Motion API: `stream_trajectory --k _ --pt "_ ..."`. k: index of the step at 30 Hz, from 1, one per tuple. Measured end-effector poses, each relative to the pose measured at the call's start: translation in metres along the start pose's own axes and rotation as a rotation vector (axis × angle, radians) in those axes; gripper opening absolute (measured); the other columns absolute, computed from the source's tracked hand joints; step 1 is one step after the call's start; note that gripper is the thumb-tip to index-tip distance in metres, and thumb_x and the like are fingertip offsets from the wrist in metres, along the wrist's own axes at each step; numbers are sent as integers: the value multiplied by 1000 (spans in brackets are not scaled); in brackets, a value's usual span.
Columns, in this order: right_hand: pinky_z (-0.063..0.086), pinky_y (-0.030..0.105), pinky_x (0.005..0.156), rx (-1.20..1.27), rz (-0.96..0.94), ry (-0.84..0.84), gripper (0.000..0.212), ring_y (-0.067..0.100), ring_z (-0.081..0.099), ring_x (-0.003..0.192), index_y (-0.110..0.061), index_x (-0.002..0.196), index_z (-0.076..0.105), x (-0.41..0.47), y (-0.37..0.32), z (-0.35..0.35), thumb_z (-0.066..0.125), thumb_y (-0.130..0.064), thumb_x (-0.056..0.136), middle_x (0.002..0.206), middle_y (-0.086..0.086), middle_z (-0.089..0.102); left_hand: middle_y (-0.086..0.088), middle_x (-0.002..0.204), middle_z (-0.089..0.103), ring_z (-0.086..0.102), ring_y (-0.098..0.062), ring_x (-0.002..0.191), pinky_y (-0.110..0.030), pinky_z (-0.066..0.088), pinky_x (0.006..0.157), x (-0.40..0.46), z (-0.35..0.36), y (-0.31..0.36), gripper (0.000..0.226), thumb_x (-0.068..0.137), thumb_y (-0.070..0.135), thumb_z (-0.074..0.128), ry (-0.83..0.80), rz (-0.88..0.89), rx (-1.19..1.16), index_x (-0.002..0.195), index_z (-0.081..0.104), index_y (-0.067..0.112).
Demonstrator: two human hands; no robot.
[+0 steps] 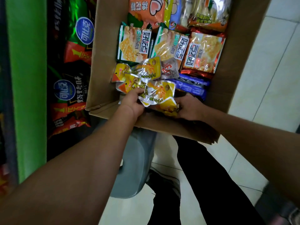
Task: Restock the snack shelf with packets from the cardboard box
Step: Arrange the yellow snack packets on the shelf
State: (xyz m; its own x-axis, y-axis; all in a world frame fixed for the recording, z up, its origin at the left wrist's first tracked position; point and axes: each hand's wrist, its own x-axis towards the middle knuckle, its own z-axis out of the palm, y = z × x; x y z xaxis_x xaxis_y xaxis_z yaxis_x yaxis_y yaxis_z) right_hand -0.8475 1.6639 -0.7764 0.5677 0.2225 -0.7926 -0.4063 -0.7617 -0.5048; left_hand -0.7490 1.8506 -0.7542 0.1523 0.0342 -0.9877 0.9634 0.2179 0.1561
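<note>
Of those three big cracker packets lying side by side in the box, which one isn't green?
The rightmost cracker packet: its edges are red foil, while the left one and the middle one have green borders. It lies against the cardboard box's right wall.

Both forearms reached forward and down, bare. Left hand had fingers curled, gripping a packet. Right hand curled on another packet beside it.
</note>
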Motion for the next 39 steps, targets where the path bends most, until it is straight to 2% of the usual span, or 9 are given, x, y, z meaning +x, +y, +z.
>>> stream_trajectory --k 5,8,11,15,19,22,26,32,39 --pt "50 28 91 245 -53 74 46 12 67 101 -27 123 67 -57 -21 -49 82 -35 80 108 -11 73 -11 85 66 61 -24 74 -33 58 54 -59 0 20 18 102 6 47 72 40 -87 89 59 6" --pt "43 9 79 400 -54 128 42 -2 65 98 -40 117 69 -92 -34 -78 83 -33 78 103 -27 69 -12 78 69 63 -25 72 -39 57 67 -96 -3 26 20 102 5 44 82 79 -161 89 59 6" --pt "45 9 82 557 -44 223 40 -18 62 90 -58 94 70 -130 -53 -109 84 -24 78 95 -39 68 -13 65 72 71 -26 57 -36 59 49 -147 -11 26 27 103 6 36 25 93 -141 92 60 3" --pt "51 36 98 787 -43 319 36 10 71 99 -32 104 74 -198 -101 -152 83 -16 73 105 -13 76 -17 95 73 71 -30 78 -41 60 69 -246 -11 30 26 97 5 39 -70 123 -1 109 63 3" --pt "52 30 89 777 -110 319 42 10 71 96 -22 106 72 -276 -169 -189 78 -22 65 102 -10 77 -24 115 67 67 -33 88 -47 57 80 -356 -13 51 36 88 -1 49 -166 307 135 121 65 4" --pt "51 33 91 797 -157 327 37 21 69 101 -14 112 70 -335 -219 -204 78 -10 75 108 2 75 -22 110 64 63 -35 94 -50 51 86 -446 -26 67 29 82 4 58 -220 427 226 110 67 7" --pt "55 36 83 969 -184 374 27 26 69 90 -12 104 70 -410 -288 -207 72 -11 78 95 4 76 -17 116 66 62 -31 106 -49 48 96 -558 -53 82 71 59 15 73 -217 575 281 126 57 -2" --pt "51 60 93 1237 -336 281 36 38 70 92 -8 106 73 -500 -388 -203 71 -20 72 106 23 72 -8 115 75 71 -26 108 -34 56 91 -677 -108 70 32 86 13 72 -435 811 269 118 70 11" --pt "55 51 92 1009 -456 298 41 38 72 98 -10 107 75 -559 -510 -189 75 -33 73 104 18 75 7 107 77 72 -14 103 -39 51 97 -764 -166 61 21 90 34 72 -211 1084 340 108 76 24"
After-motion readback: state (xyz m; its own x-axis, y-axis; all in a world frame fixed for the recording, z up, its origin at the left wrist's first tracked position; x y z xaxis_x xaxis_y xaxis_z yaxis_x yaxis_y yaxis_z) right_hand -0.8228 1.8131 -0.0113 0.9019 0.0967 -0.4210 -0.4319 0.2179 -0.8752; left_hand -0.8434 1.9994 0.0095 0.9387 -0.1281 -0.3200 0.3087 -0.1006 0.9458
